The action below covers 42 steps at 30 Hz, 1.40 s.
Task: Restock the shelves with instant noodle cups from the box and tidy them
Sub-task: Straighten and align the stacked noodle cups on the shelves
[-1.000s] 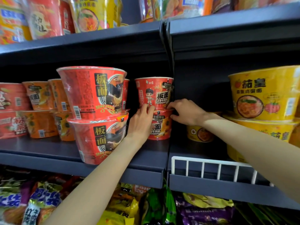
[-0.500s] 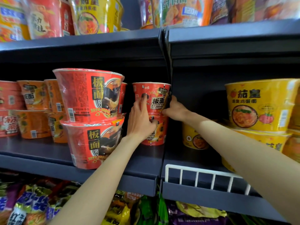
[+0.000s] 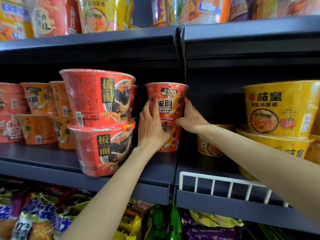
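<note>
Two small red noodle cups are stacked at the right end of the left shelf (image 3: pixel 155 189), hard against the dark post between the shelves. The top cup (image 3: pixel 170 99) has been turned since a second ago: a cartoon figure was shown then, and now the big label words are faced to the front. Both hands have been moved up from the bottom cup (image 3: pixel 170 135) to the top one. It is judged that this stack is nearly tidy, and that more cups are still to be brought from the box, which is not seen.

The top cup is held between the two hands. The left hand (image 3: pixel 152 125) is laid on its left side, with fingers spread and curved round the wall. The right hand (image 3: pixel 189 118) is pressed on its right side; its fingertips are hidden behind the cup. Just beside, two big red bowls (image 3: pixel 98 122) are stacked.
</note>
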Tool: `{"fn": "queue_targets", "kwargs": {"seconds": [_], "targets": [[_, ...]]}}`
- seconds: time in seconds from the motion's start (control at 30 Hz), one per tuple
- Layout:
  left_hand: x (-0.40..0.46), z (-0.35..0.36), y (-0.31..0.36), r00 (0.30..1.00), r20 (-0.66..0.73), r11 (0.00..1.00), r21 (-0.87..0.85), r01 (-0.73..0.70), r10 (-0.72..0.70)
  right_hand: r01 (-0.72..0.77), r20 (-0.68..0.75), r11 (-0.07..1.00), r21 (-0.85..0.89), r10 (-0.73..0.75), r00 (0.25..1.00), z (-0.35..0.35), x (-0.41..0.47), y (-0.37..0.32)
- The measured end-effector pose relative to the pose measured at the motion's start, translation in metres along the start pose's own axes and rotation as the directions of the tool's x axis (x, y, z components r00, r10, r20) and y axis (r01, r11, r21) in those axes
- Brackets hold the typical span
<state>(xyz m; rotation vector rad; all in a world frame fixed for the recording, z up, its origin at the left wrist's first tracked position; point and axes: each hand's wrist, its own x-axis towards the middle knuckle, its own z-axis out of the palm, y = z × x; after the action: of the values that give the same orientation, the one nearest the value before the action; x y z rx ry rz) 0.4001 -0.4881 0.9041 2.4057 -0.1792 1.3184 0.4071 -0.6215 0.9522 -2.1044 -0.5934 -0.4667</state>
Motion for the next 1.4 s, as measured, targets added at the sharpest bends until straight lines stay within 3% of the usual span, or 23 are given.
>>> {"fn": "queue_targets", "kwargs": {"seconds": [0.1,0.33,0.57,0.77,1.4], "targets": [[0.001,-0.002,-0.005,1.000,0.015,1.000,-0.004,0.001,-0.001,-0.042,0.102,0.989,0.140,0.027,0.994,0.003,0.001,0.001],[0.013,0.000,-0.013,0.988,0.127,0.996,0.021,0.082,-0.084,0.014,0.189,1.000,-0.010,-0.011,0.982,0.011,-0.001,0.007],[0.008,0.004,-0.018,0.998,0.043,0.995,-0.084,0.046,-0.042,0.111,0.044,0.985,-0.129,-0.106,0.993,0.014,0.001,0.009],[0.005,0.000,-0.017,0.999,0.025,0.997,-0.069,0.035,-0.033,0.062,-0.051,0.992,-0.109,-0.068,0.996,0.013,0.011,0.016],[0.005,0.009,-0.022,0.999,-0.023,0.992,-0.128,0.021,-0.024,0.060,0.002,0.990,-0.128,-0.060,0.998,0.013,0.011,0.005]]}}
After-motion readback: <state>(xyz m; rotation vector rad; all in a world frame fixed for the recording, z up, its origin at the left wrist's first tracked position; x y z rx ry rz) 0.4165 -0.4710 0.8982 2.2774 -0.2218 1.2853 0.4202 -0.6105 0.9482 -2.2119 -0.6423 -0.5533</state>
